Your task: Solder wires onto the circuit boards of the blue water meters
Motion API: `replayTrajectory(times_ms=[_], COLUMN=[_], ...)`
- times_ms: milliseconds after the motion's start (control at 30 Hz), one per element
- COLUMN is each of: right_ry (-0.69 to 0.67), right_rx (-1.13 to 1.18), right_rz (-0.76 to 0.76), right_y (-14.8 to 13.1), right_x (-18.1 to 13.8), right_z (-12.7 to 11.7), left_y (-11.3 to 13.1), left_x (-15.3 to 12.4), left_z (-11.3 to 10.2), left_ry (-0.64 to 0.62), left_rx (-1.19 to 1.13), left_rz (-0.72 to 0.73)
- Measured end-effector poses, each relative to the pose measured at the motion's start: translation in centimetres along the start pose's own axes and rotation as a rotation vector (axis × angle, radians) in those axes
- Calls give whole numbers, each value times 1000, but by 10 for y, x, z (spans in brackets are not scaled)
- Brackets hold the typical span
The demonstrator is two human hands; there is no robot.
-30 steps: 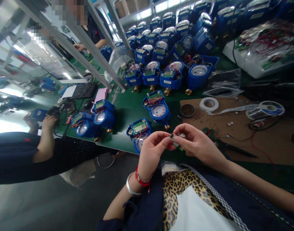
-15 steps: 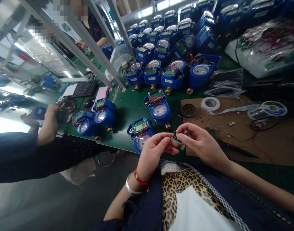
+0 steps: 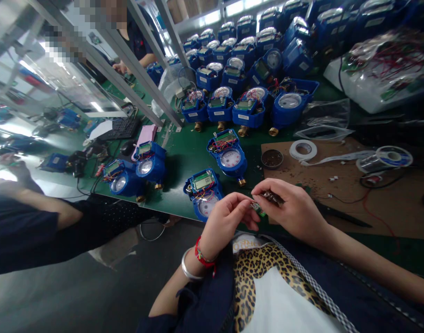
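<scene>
My left hand [image 3: 232,212] pinches a small green circuit board [image 3: 256,208] between thumb and fingers, in front of my body. Close against it on the right, my right hand [image 3: 290,206] has its fingers curled round a dark, ridged bundle of small parts [image 3: 272,198], whose kind I cannot make out. The right fingertips are at the board's upper edge; whether they touch it is hidden. Just beyond my left hand lies an open blue water meter [image 3: 203,182] with a lit display and coloured wires. A second open blue meter [image 3: 229,155] sits behind it.
Brown cardboard [image 3: 336,175] on the right carries white tape [image 3: 303,149], a solder spool [image 3: 385,159] and black scissors [image 3: 343,215]. A round tin [image 3: 272,158] stands near its edge. Rows of blue meters [image 3: 232,76] fill the back. On the left is a co-worker's arm [image 3: 41,208].
My right fingers have closed further over the dark bundle and moved slightly left at the board. The co-worker's arm on the left has drawn back toward the left edge.
</scene>
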State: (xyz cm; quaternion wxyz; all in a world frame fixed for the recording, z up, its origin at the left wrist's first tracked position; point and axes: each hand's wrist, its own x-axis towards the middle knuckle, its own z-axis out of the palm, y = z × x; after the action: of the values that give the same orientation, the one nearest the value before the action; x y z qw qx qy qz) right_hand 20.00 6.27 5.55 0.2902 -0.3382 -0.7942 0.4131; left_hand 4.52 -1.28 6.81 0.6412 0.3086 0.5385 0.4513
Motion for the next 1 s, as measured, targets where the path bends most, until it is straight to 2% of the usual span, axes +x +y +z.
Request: replayTrajectory(times_ms=[167,267,333,467,567,633,800,867,933,1000], right_ry=[-28,-43,-38,-19,-103,-148,-253,-285,-310,-342], right_rx=[24,167,432,1198,1524,1599,1648,1686,1716,1712], right_rz=[-13,71,234,645,807,820,862,866,845,827], right_y=[-3,-3,0,13,17,16,10,9,9,9], right_x=[2,2,4,9,12,13,11,10,9,8], right_z=[-2,-2,0,8,14,18,21,21,21,22], left_y=[-4,-8,-8,-6,-5,-4,-1,1,4,5], left_x=[1,2,2,1,0,-1,3,3,4,4], left_z=[-3,-6,-8,-10,-8,-5,0,-3,-7,-11], left_ry=[-75,-61,12,244,320,313,146,229,373,445], left_rx=[-81,-138,-141,-44,153,348,821,886,904,915], left_rz=[-60,-59,-17,196,339,431,750,798,765,712])
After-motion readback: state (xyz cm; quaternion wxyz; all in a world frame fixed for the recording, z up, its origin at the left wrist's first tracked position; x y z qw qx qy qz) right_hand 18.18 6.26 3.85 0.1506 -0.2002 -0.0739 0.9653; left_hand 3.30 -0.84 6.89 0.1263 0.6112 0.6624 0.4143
